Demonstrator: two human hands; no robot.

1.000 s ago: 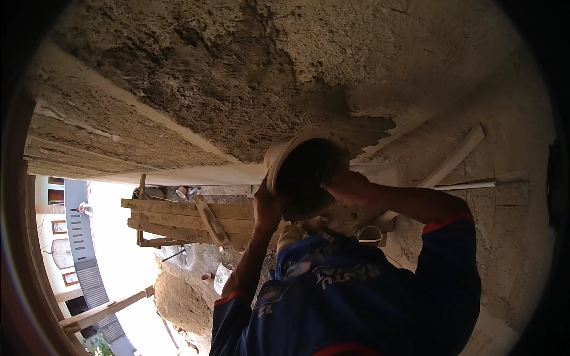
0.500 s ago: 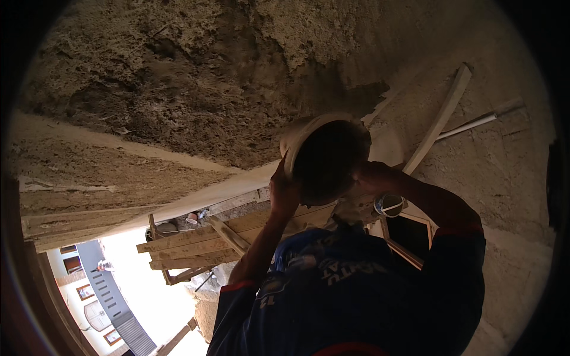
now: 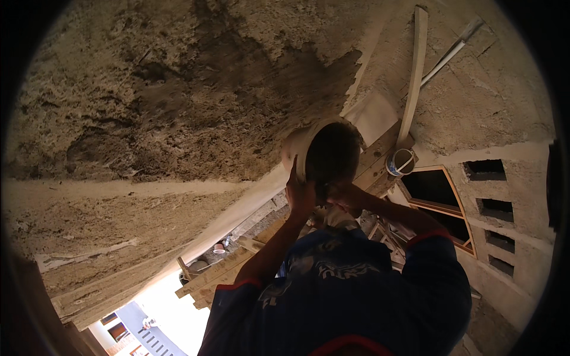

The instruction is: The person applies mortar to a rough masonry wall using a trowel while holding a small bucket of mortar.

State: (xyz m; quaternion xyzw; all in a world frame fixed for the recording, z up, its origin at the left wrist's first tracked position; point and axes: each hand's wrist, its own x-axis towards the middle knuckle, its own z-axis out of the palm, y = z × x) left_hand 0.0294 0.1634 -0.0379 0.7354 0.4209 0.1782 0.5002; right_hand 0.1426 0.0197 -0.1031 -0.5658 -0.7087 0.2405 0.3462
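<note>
A pale bucket [image 3: 300, 145] is tilted in front of the rough wall, its dark mouth facing me. My left hand [image 3: 301, 194] grips its left side near the rim, thumb raised along the wall of the bucket. At the lower edge of the mouth, my right hand [image 3: 347, 196] is closed with fingers curled. Shadow hides what the right fingers hold. The bucket's contents are too dark to see. Beyond the bucket, the wall [image 3: 237, 113] carries a darker, damp-looking patch of coarse mortar.
Wooden planks [image 3: 222, 273] form a platform below. A small bucket [image 3: 401, 162] rests by a leaning wooden strip [image 3: 414, 77]; a pale pole [image 3: 451, 56] leans beside it. To the right are a wood-framed opening [image 3: 454, 191] and several vent holes [image 3: 497, 209].
My view has swung, bringing the vent holes into sight. My right hand has shifted from the bucket's right side down to its lower edge. My left hand keeps its grip.
</note>
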